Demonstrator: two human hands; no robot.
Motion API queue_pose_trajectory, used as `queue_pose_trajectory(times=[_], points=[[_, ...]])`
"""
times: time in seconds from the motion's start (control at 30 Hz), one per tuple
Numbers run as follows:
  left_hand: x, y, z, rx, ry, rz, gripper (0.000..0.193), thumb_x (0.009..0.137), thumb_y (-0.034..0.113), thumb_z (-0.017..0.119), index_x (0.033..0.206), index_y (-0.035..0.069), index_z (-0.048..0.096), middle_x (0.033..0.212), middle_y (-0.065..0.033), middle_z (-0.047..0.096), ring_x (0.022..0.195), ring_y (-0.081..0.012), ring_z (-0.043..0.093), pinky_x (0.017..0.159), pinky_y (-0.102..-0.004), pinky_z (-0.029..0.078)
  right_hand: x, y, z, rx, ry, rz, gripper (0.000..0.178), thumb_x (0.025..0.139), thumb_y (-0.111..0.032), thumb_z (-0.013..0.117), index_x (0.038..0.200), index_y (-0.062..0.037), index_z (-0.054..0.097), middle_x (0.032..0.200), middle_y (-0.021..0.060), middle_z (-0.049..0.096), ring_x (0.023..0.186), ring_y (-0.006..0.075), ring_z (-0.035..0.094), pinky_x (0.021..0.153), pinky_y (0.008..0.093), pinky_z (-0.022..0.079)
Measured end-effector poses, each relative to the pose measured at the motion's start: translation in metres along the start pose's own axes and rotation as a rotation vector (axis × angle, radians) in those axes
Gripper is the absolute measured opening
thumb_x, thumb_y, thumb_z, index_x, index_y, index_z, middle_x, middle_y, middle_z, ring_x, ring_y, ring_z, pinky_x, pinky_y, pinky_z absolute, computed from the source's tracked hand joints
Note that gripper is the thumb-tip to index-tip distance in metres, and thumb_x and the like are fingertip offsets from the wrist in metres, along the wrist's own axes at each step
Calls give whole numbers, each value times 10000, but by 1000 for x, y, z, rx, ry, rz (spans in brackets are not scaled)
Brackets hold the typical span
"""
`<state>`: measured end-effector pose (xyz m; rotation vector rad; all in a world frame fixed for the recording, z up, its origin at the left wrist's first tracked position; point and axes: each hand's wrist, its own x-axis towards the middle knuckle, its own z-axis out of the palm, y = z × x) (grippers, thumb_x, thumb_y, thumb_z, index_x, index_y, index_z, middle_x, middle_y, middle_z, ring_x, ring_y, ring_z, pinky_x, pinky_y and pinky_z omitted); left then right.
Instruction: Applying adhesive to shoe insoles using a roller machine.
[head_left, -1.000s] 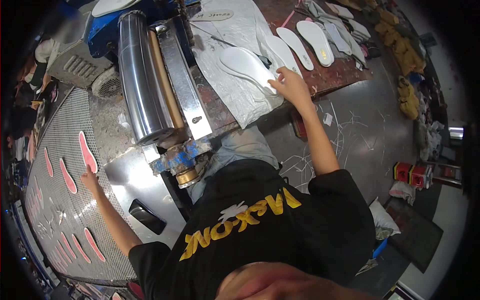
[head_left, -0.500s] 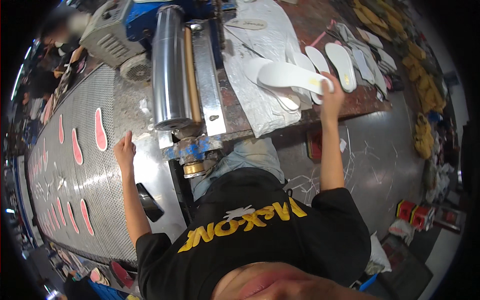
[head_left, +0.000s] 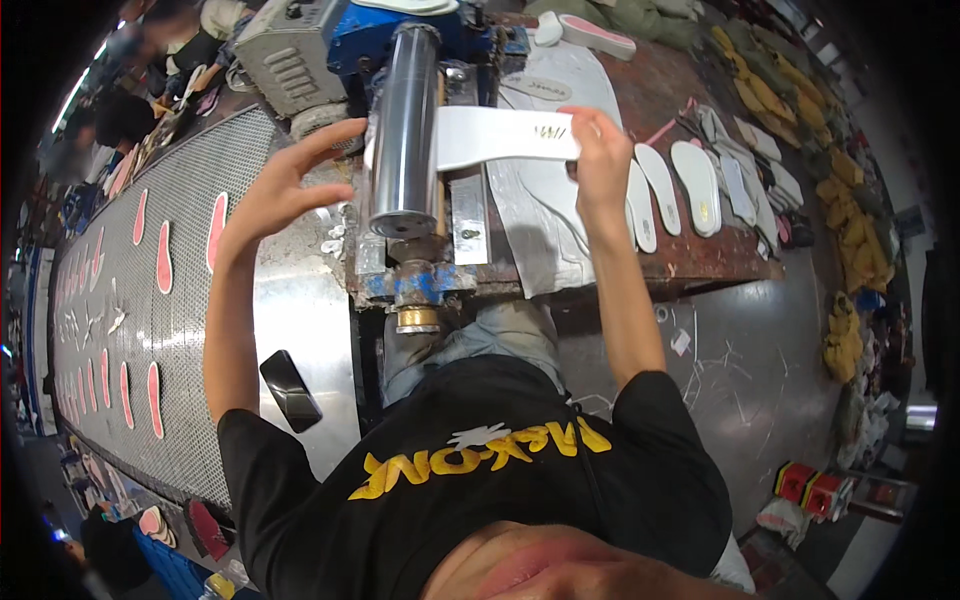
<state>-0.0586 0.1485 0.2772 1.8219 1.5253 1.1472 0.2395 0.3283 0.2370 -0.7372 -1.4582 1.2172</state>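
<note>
My right hand [head_left: 602, 165] grips one end of a white insole [head_left: 490, 137] with small marks on it. The insole lies crosswise, and its other end passes beneath the shiny steel roller [head_left: 405, 140]. A pale bit of it seems to show at the roller's left side. There my left hand [head_left: 290, 190] is open, thumb and fingers spread apart and holding nothing. More white insoles [head_left: 696, 185] lie on the table to the right of my right hand, some overlapping on a white plastic sheet [head_left: 530, 245].
Left of me a mesh conveyor belt [head_left: 190, 330] carries several pink insoles [head_left: 165, 258]. A black phone [head_left: 290, 390] rests on the metal ledge. Behind the roller stands a grey motor housing [head_left: 290, 65]. The brown table's front edge [head_left: 700, 280] runs to the right.
My right hand has carried the insole left from the pile to the roller. My left hand has risen from beside the belt to the roller's left side, its fingers now spread.
</note>
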Motion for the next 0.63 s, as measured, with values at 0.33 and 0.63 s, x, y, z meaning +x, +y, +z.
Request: queue_pose_trajectory(times=[0.33, 0.63], points=[[1, -13, -29, 584, -104, 98, 888, 563, 309, 841, 1336, 95, 459, 1351, -107, 485, 1248, -300, 418, 1060, -411, 338, -39, -25, 53, 73, -548, 152, 252, 948, -201, 494, 962, 14, 624, 579, -21, 511, 457, 25, 391, 424, 199, 279], [-113, -85, -22, -493, 139, -373, 1018, 689, 457, 782, 1440, 23, 250, 1439, -148, 362, 1331, -216, 326, 1093, -336, 259, -41, 4, 40, 173, -461, 225, 310, 959, -219, 448, 972, 38, 620, 490, -54, 400, 412, 23, 309, 407, 179, 235]])
